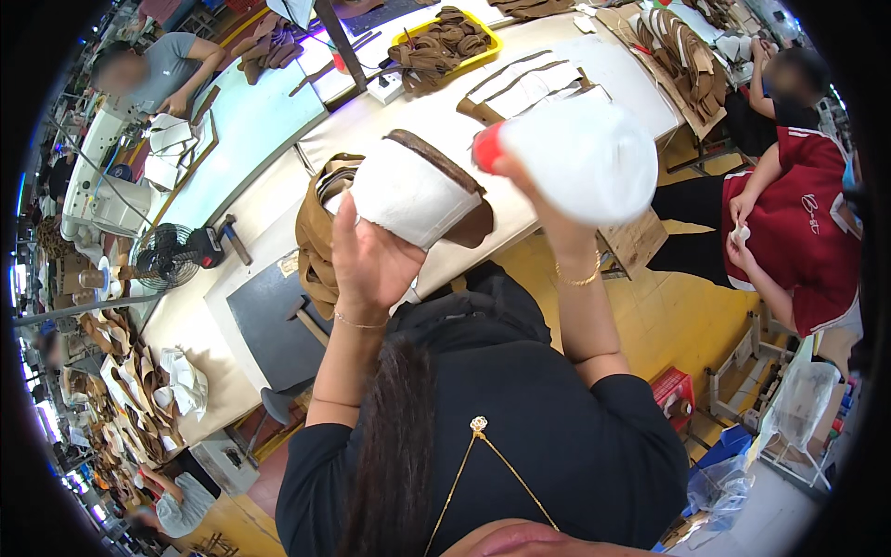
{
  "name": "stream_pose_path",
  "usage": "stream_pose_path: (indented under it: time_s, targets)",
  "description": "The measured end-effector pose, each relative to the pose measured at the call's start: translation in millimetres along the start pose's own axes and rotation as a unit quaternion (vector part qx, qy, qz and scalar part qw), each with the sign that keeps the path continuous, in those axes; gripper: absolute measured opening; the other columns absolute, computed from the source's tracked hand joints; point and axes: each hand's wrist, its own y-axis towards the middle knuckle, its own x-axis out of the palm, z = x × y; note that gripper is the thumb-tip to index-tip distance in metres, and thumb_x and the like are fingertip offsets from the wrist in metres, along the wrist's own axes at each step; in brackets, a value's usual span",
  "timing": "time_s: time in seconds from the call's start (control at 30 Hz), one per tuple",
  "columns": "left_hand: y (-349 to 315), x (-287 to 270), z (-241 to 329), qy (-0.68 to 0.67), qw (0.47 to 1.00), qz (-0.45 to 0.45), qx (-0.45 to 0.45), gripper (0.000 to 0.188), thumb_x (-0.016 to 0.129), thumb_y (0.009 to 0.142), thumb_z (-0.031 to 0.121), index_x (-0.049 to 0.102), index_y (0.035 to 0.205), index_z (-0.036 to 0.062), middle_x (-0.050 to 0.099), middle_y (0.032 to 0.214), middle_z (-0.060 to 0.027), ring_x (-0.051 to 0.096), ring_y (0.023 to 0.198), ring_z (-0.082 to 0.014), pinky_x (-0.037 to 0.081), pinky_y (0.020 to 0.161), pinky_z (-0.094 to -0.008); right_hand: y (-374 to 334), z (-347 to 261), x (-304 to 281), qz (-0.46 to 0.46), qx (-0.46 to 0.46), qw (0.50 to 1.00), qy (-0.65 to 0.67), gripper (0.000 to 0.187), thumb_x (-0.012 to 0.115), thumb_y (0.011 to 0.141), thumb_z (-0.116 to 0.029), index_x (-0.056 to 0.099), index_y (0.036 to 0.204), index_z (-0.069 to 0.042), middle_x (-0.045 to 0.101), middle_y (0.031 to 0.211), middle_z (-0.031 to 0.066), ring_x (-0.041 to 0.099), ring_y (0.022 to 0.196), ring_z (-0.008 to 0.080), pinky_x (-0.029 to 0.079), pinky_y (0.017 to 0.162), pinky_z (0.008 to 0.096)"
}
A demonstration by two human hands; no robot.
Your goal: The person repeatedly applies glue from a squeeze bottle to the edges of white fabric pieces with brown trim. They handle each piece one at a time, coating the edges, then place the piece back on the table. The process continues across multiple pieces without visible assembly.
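Observation:
My left hand [376, 260] supports a curved white-faced piece [408, 190] with brown edges, its thumb up at the side and its fingers hidden behind the piece. Brown strip-like pieces [320, 246] hang or lie just left of that hand. Up in my right hand [548, 209] is a large whitish plastic bottle [599, 158], smeared by motion, its red cap [487, 147] pointing left toward the white piece. The right fingers wrap the bottle near its cap end and are partly hidden by it.
A dark mat [269, 320] with a hammer [306, 320] lies left of me; another hammer [237, 239] is near a fan [172, 255]. Beyond are a yellow basket of brown strips [497, 42] and white pieces [529, 79]. A person in red [807, 223] stands at right.

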Motion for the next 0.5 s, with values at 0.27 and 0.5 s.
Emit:
stream_pose_path:
  time_s: [0.27,0.5]
  targets:
    - [10,3,2,-0.006,0.999,0.038,0.008,0.084,0.036,0.080,0.066,0.023,0.136,0.0041,0.032,0.137,-0.0138,0.033,0.125,-0.0304,0.027,0.102,-0.0454,0,3,-2,-0.071,-0.005,0.993,0.092,0.045,0.076,0.069,-0.016,0.055,0.105,-0.001,0.060,0.097,0.0081,0.057,0.086,0.0183,0.047,0.079,0.0298]
    - [14,-5,9,-0.037,0.999,0.008,-0.012,0.092,0.031,0.077,0.072,0.021,0.136,0.0022,0.029,0.139,-0.0145,0.030,0.126,-0.0313,0.023,0.104,-0.0450,12,-15,-2,0.062,0.104,0.926,0.358,0.041,0.076,0.069,-0.017,0.059,0.101,0.001,0.062,0.096,0.0074,0.058,0.086,0.0169,0.048,0.078,0.0273]
